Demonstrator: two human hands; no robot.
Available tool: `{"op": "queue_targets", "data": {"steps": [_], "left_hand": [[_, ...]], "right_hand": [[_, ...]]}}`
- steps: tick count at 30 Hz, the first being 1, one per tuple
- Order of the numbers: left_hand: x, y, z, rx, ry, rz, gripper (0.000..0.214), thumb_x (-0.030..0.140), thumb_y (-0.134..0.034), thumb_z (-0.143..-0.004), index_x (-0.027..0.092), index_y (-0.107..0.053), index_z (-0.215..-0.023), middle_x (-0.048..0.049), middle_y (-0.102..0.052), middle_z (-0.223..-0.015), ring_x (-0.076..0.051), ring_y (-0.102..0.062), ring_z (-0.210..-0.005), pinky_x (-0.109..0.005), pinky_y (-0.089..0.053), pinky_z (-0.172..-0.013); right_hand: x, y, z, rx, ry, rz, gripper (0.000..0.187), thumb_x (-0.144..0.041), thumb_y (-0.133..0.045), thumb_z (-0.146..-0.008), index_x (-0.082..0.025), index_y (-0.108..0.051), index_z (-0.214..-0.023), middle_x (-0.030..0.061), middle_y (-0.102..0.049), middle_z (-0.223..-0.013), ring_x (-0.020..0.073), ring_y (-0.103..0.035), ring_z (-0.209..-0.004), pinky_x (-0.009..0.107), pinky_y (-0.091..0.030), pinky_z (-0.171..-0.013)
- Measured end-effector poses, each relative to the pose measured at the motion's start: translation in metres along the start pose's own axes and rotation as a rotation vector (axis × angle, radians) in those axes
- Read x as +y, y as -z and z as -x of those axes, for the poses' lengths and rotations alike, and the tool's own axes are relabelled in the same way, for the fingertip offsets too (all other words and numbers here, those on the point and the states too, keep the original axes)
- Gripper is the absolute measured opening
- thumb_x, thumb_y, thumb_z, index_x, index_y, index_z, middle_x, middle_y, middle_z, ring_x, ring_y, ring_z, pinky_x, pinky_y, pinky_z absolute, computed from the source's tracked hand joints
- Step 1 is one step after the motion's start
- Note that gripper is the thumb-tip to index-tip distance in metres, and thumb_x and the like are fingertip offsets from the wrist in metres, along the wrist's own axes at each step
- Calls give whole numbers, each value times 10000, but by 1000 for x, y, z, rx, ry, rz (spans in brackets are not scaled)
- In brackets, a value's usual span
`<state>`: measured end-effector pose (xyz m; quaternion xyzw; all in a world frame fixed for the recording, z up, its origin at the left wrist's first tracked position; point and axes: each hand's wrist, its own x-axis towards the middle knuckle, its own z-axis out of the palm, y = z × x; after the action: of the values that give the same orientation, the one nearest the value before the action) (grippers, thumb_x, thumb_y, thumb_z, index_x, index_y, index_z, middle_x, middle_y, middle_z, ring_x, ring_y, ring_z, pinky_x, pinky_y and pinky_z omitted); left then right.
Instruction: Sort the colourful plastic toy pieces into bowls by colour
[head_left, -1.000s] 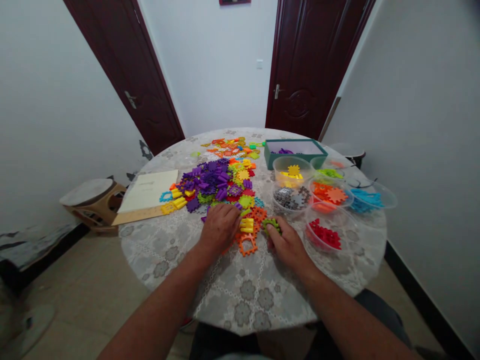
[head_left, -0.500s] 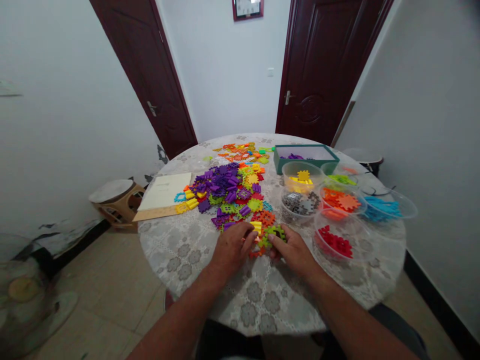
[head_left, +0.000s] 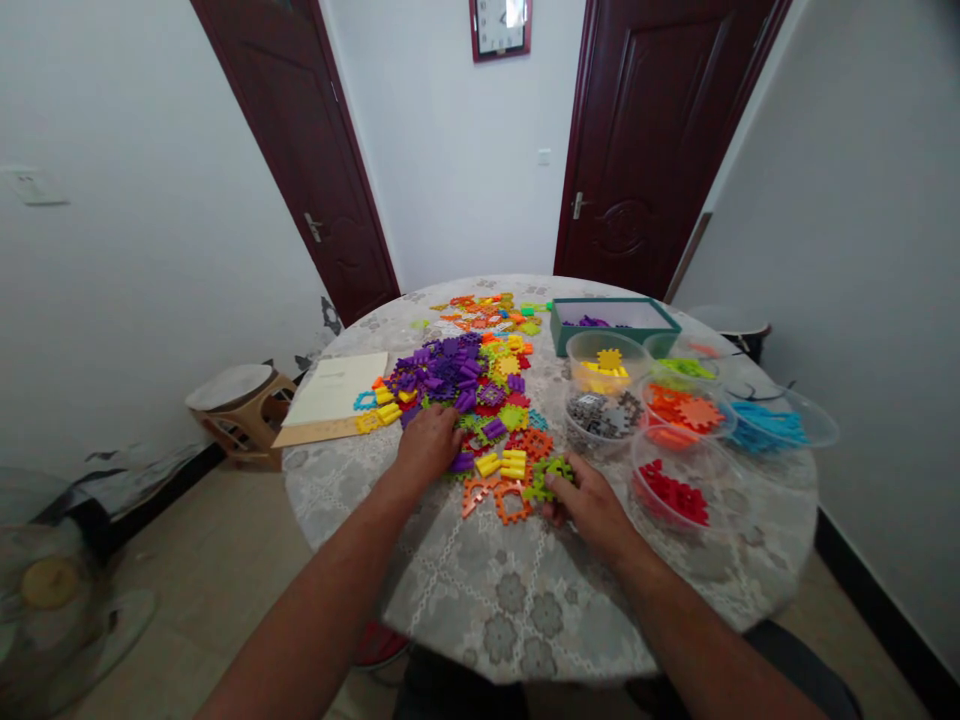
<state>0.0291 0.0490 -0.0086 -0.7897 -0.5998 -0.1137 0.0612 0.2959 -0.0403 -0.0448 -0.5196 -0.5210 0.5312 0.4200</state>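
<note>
My right hand (head_left: pixel 589 500) is closed on several lime-green building pieces (head_left: pixel 550 478), flat with toothed edges, just above the near end of the pile. My left hand (head_left: pixel 429 442) reaches into the left side of the pile, beside green and purple pieces (head_left: pixel 444 368). Its fingertips are partly hidden among the pieces, so I cannot see whether they grip one. Between the hands lie yellow tube-shaped pieces (head_left: pixel 513 464) and an orange square frame piece (head_left: pixel 513 504).
Clear plastic bowls at the right hold pieces sorted by colour: red (head_left: pixel 675 495), grey (head_left: pixel 600 415), orange (head_left: pixel 682 405), blue (head_left: pixel 765 425). Behind them stands a green box (head_left: pixel 615 340) with purple pieces. A paper pad (head_left: pixel 334 388) lies left; more loose pieces (head_left: pixel 487 312) lie at the back.
My left hand has moved left and away from me, from beside the green pieces to the pile's left side. My right hand stays nearly in place, holding the green pieces. The view has tilted slightly up.
</note>
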Motion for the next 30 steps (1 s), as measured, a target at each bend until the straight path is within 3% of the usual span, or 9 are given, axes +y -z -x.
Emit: {"op": "queue_targets", "data": {"steps": [5, 8, 11, 14, 17, 20, 23, 25, 30], "left_hand": [[-5, 6, 6, 174, 17, 31, 251, 312, -460, -1041, 207, -684, -1000, -103, -727, -973, -244, -690, -931, -334, -518, -827], [4, 18, 14, 288, 25, 240, 292, 371, -451, -1038, 199, -685, -1059, -114, -742, -1037, -262, -700, -981, -365, -533, -877], [29, 31, 31, 184, 106, 551, 343, 490, -492, -1022, 225, -701, -1081, -52, -762, -936, -231, -723, -849, -333, -554, -783], [60, 35, 50, 1, 137, 834, 356, 537, -522, -1000, 240, -715, -1036, -21, -772, -878, -215, -738, -778, -313, -573, -709], [86, 32, 61, -104, 114, 987, 336, 536, -564, -981, 241, -722, -1018, -29, -784, -923, -217, -754, -807, -328, -604, -742], [94, 31, 63, -136, 72, 1010, 344, 544, -553, -981, 251, -732, -978, -30, -785, -904, -219, -756, -804, -332, -617, -738], [79, 30, 57, -48, -8, 849, 336, 540, -542, -982, 276, -749, -1008, -32, -802, -953, -229, -763, -857, -344, -614, -781], [60, 25, 50, 64, -30, 699, 319, 526, -551, -973, 282, -743, -1047, -40, -810, -1017, -241, -765, -900, -360, -605, -828], [16, 4, 29, 162, -66, 334, 339, 468, -548, -968, 239, -699, -1166, -108, -775, -1172, -304, -726, -1082, -436, -560, -978]], "right_hand": [[-1, -1, -1, -4, 36, -29, 187, -399, -580, -942, -213, -559, -940, -11, -684, -655, 138, -597, -527, 246, -461, -510], [-8, -2, 3, 1, 110, -89, 247, -389, -606, -942, -191, -606, -1091, -16, -691, -698, 137, -619, -567, 241, -476, -534], [-17, -5, 10, -30, 183, -224, 368, -405, -633, -945, -199, -587, -1245, 11, -720, -856, 159, -687, -674, 263, -532, -581], [-23, -10, 15, -60, 218, -326, 320, -438, -652, -941, -221, -571, -1161, 21, -722, -910, 169, -704, -679, 281, -550, -579], [-26, -13, 19, -61, 197, -369, 329, -461, -659, -923, -232, -545, -1130, 2, -712, -861, 156, -680, -612, 273, -540, -547], [-31, -8, 23, -21, 148, -322, 441, -432, -658, -908, -225, -524, -1273, -37, -675, -772, 131, -630, -537, 249, -510, -511], [-47, 19, 28, -41, 116, -182, 462, -392, -646, -913, -207, -553, -1326, -55, -641, -719, 117, -594, -505, 231, -483, -488], [-64, 53, 25, -8, 134, -73, 455, -387, -651, -913, -203, -588, -1325, -47, -644, -736, 107, -570, -487, 217, -448, -456], [-101, 169, -26, 459, 285, 320, 438, -321, -684, -903, -157, -649, -1307, -24, -645, -694, 104, -546, -483, 209, -422, -464]]}}
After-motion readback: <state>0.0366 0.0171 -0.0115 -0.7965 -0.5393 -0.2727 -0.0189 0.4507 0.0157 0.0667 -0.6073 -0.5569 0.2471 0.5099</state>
